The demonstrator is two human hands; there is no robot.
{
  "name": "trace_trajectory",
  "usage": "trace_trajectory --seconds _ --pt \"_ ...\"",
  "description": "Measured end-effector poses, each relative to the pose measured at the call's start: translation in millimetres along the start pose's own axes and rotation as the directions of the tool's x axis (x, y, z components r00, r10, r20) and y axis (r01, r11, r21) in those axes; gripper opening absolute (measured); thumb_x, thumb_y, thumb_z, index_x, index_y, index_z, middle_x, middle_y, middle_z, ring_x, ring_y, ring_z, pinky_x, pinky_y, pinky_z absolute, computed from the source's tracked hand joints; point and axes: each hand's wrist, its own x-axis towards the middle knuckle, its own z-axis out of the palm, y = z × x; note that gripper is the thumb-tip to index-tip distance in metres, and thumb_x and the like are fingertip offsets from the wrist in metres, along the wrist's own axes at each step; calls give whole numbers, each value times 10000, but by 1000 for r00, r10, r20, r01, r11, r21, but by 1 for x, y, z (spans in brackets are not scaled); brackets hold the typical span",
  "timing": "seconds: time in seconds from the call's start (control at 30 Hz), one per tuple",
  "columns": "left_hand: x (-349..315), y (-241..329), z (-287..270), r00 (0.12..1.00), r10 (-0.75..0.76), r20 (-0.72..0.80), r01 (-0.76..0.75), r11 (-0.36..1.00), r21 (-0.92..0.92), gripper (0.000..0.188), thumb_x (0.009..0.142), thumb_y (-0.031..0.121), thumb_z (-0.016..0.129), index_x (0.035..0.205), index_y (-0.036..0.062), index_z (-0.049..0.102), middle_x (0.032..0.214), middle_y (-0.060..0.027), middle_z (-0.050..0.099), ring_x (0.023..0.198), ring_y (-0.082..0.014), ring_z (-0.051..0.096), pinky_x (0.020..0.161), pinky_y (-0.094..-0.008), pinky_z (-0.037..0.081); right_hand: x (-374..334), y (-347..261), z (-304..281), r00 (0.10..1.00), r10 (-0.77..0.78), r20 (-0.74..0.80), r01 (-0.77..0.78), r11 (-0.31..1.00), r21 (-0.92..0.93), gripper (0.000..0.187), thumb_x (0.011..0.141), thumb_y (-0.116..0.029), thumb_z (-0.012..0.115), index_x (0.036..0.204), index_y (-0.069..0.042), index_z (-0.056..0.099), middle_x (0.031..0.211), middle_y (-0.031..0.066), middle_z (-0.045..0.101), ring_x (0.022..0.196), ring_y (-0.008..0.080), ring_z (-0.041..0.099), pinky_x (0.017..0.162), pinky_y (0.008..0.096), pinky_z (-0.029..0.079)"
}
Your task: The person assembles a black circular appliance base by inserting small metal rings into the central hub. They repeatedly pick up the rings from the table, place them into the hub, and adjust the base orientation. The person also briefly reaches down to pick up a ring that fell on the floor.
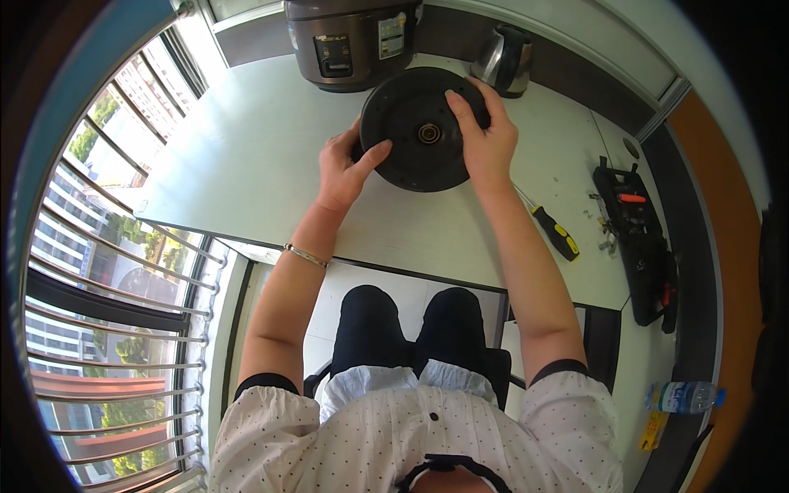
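A: What's nearest the person?

B: Their own lap, dark trousers under the front edge of the white desk [246, 148]. On the left forearm sits a thin bracelet [306, 255]. Low on the right, off the desk, lies a clear bottle [684, 397].

A: And on the desk itself?

B: A screwdriver [555, 232] with a black and yellow handle lies just beside the right forearm, its shaft running under the arm. Further right, well apart, an open black tool case [645, 246] holds bits, with a few small loose parts next to it.

A: Where is the disc?

B: The disc [423, 130] is at the middle of the desk, towards its far side, tilted up so that its flat face looks at the camera. I cannot tell whether its lower edge touches the desk.

A: How do the hands hold it?

B: The left hand [349, 168] grips the left rim, thumb pressed on the face, fingers hidden behind. The right hand [485, 135] lies on the right side, fingers together and flat on the face, wrapping the edge.

A: How does it look?

B: Round, black, matte, with small holes dotted over the face and a metal hub at the centre.

A: Anything beyond it?

B: A grey cooker [353, 37] just behind, partly hidden by the disc's top edge, and a steel kettle [505, 59] to its right.
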Motion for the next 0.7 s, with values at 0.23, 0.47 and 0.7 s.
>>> trace_trajectory --seconds 0.23,0.47,0.7 --pt "2 3 1 1000 -18 -10 18 999 35 514 768 306 655 1173 1 575 720 -103 622 653 -157 554 659 -270 446 3 -5 1 999 53 -12 -53 999 7 369 785 -292 725 1030 -31 634 844 110 677 763 181 646 723 276 497" --pt "3 0 1 999 26 -37 -22 995 94 543 771 334 658 1177 -15 569 743 -144 640 671 -222 601 677 -304 461 3 -2 2 996 86 7 -86 996 35 389 785 -291 723 1061 -32 630 870 109 675 796 169 635 756 264 484" --pt "2 -8 1 997 58 -58 -51 993 111 638 755 371 680 1205 -58 541 769 -168 651 697 -244 622 692 -317 471 2 0 2 994 102 25 -104 993 60 413 797 -311 719 1086 -31 627 903 98 672 834 156 621 785 261 473"
